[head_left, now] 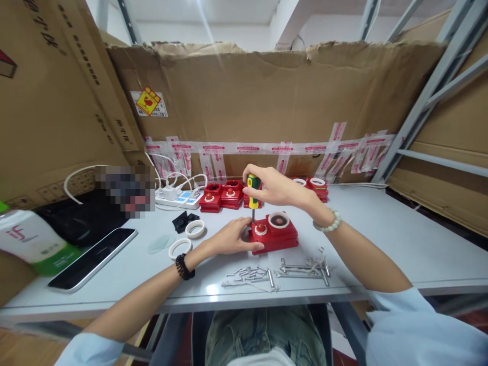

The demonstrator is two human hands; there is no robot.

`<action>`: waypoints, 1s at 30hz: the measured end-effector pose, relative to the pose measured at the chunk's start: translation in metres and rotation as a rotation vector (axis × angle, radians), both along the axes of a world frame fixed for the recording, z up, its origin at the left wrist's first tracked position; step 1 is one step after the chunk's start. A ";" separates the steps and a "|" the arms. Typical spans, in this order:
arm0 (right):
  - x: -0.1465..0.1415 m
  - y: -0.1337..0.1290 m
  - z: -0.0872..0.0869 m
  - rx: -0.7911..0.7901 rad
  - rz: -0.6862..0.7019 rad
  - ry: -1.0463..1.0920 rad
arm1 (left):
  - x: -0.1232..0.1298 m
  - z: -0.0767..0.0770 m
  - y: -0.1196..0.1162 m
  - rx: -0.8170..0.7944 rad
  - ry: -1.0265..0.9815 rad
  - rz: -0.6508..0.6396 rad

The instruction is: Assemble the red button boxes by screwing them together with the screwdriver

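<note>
One half-covered screwdriver gripped in right hand, red device held by left hand, one corner hidden

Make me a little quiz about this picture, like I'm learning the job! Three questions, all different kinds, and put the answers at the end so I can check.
1. Pick one: what is the right hand holding?
A) a pencil
B) a screwdriver
C) a paintbrush

2. True or false: the left hand is touching the red box that the tool points down at.

3. Fill in the missing word: the two loose rings on the table near the left arm are coloured ____.

Key: 1. B; 2. true; 3. white
</note>
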State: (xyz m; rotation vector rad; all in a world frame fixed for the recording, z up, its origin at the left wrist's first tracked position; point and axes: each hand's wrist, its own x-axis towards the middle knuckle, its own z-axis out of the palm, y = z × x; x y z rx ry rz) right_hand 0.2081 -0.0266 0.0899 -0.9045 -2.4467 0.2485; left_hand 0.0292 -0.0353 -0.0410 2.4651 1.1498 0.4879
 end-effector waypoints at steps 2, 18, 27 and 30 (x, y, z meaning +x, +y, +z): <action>-0.005 -0.002 -0.005 0.011 -0.033 0.046 | -0.001 -0.002 0.001 -0.015 -0.019 -0.002; -0.010 0.006 -0.036 0.011 -0.115 0.361 | 0.013 0.003 0.030 -0.002 -0.633 0.103; -0.012 0.005 -0.039 -0.012 -0.156 0.426 | 0.013 0.006 0.028 0.037 -0.630 0.059; -0.012 0.005 -0.041 -0.026 -0.120 0.456 | 0.013 0.002 0.031 0.104 -0.648 0.126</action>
